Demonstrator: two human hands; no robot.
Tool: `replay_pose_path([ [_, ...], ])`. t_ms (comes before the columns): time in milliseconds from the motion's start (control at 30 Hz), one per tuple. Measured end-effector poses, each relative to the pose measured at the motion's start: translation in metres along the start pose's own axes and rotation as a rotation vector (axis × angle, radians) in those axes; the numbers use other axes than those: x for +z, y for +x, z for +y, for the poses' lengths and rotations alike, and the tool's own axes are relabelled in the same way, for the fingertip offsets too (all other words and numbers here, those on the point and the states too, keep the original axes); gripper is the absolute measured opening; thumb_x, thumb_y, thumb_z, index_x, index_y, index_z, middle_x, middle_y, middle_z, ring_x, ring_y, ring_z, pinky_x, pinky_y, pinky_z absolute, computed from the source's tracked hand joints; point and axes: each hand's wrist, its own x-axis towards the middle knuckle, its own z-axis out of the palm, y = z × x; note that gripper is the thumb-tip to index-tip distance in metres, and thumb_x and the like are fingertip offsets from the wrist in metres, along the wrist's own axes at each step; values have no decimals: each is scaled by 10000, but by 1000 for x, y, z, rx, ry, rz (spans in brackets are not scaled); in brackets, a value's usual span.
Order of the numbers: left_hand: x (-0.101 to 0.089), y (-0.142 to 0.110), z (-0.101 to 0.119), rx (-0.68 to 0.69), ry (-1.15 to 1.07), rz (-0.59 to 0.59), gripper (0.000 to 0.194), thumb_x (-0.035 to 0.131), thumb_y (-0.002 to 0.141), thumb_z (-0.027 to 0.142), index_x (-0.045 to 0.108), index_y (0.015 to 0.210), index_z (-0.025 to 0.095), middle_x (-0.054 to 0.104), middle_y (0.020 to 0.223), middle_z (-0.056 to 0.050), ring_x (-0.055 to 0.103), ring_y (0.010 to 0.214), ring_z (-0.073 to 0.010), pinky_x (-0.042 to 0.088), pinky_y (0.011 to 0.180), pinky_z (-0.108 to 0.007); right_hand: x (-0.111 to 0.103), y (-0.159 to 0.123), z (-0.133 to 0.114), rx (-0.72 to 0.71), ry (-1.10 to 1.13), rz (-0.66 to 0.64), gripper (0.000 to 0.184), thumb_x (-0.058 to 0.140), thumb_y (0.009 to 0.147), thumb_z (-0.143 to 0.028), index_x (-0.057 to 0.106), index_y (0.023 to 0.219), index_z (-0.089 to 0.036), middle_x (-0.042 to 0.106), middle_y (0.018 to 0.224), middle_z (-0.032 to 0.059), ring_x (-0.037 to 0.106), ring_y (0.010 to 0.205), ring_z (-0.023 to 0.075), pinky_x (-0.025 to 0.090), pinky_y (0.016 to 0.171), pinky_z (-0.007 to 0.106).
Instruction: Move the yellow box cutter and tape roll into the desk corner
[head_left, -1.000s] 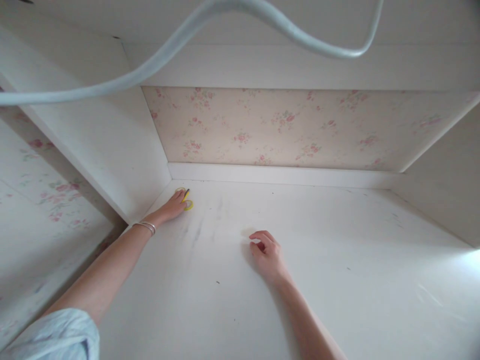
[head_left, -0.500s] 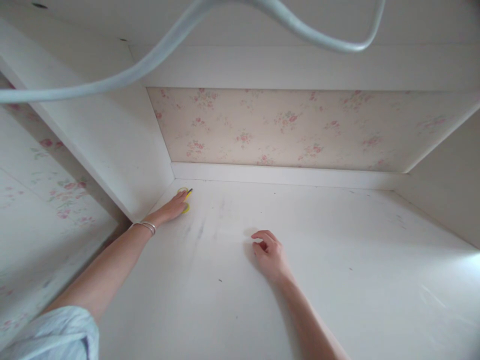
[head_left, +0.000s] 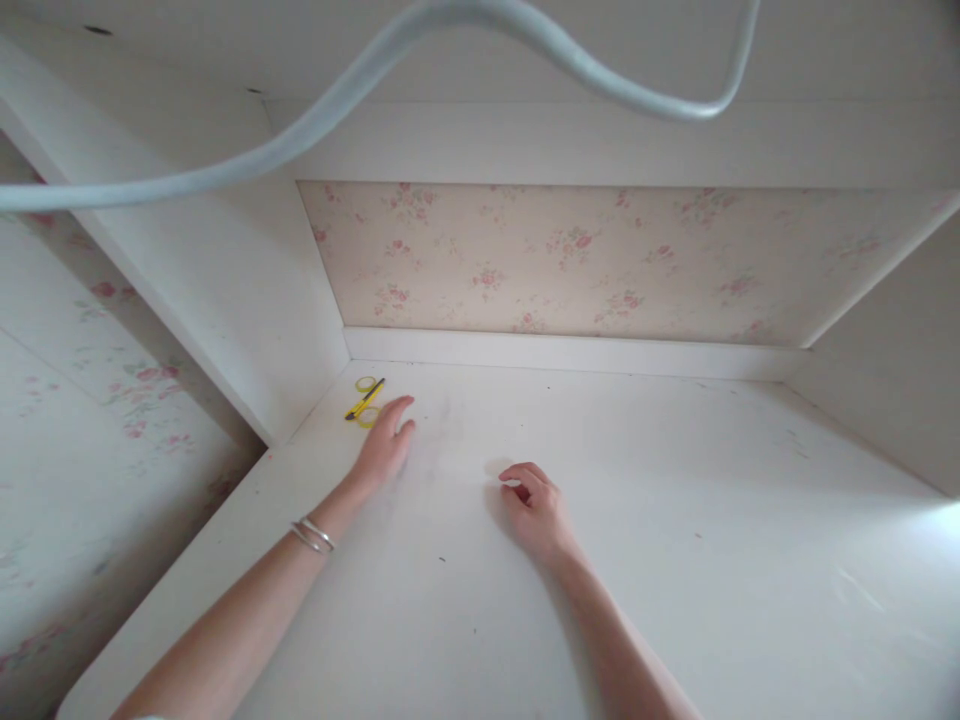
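A yellow utility knife (head_left: pixel 365 399) lies in the back left corner of a white desk (head_left: pixel 637 520), across two rolls of yellowish clear tape (head_left: pixel 366 384). My left hand (head_left: pixel 388 443) lies flat on the desk just right of them, fingers stretched out, holding nothing; two thin bangles circle its wrist. My right hand (head_left: pixel 534 510) rests on the desk near the middle, its fingers curled loosely inward, and nothing shows in them.
The desk sits in a white alcove with a side panel (head_left: pixel 247 290) at left, floral wallpaper (head_left: pixel 570 255) at the back and a shelf overhead. A pale grey cable (head_left: pixel 315 110) hangs across the top of the view.
My left hand has let go of the knife and tape and drawn back to the right and toward me. The knife now lies uncovered. The right hand has stayed put.
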Motion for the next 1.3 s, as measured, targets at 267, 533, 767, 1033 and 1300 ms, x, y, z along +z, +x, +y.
replay_pose_path([
  [267,44,-92,122,167,-367,-306,293,407,909,266,610,1118,246,594,1210,-34,513,1154,-156,393,1039,-322,11,-20,-21,-240,-417,-150,298,506,733,-109,658,982,-172,670,990,98,593,959,222,457,866,331],
  [533,39,-104,126,281,-208,-312,310,353,937,266,642,1049,276,667,1082,-18,556,1087,-170,305,1087,-406,29,-36,-27,-279,-521,-246,489,438,822,-135,468,1309,-101,588,1223,154,547,1120,251,432,956,370],
  [767,36,-102,126,311,-162,-336,342,315,951,274,645,1040,274,680,1032,-21,581,1026,-163,343,1042,-375,26,-35,-25,-228,-544,-299,415,447,798,-119,573,1192,-148,625,1168,133,584,1069,243,452,930,359],
  [1033,33,-102,129,324,-145,-323,348,306,953,261,649,1010,256,683,1014,-20,584,1006,-162,363,1012,-353,25,-36,-21,-245,-542,-308,370,458,792,-120,615,1125,-145,655,1097,140,604,1021,262,466,893,368],
  [1300,34,-102,128,341,-128,-326,350,297,956,245,645,990,244,678,1012,-19,579,1000,-161,362,1003,-345,27,-35,-19,-225,-550,-317,379,465,788,-125,607,1139,-149,649,1108,124,595,1032,249,454,910,358],
])
